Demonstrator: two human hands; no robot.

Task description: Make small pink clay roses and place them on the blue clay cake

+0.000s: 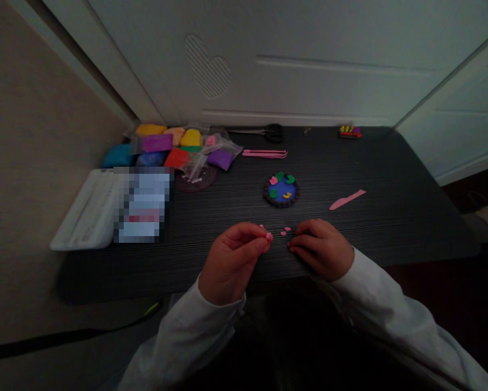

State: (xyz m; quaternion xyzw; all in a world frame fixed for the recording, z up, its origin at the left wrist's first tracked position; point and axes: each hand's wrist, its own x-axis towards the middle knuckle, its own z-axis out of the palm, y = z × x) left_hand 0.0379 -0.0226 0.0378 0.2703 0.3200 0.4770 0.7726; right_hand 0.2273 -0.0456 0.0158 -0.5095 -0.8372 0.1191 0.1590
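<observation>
My left hand [233,255] is curled near the front edge of the dark table [411,217], its fingertips pinching a small pink clay piece [269,236]. My right hand [321,247] rests beside it, fingers pressed together on the tabletop with a tiny pink bit at their tips. A few small pink clay bits [285,231] lie between the two hands. Farther back sits a round blue clay disc [282,190] with a dark rim, green leaves, a pink flower and yellow shapes on it.
Bags of coloured clay [170,149] are piled at the back left beside a white tray [89,212]. Pink modelling tools [265,153], scissors [268,132], a pink clay knife [347,199] and a small colourful clay object [350,131] lie on the table. White panelling stands behind.
</observation>
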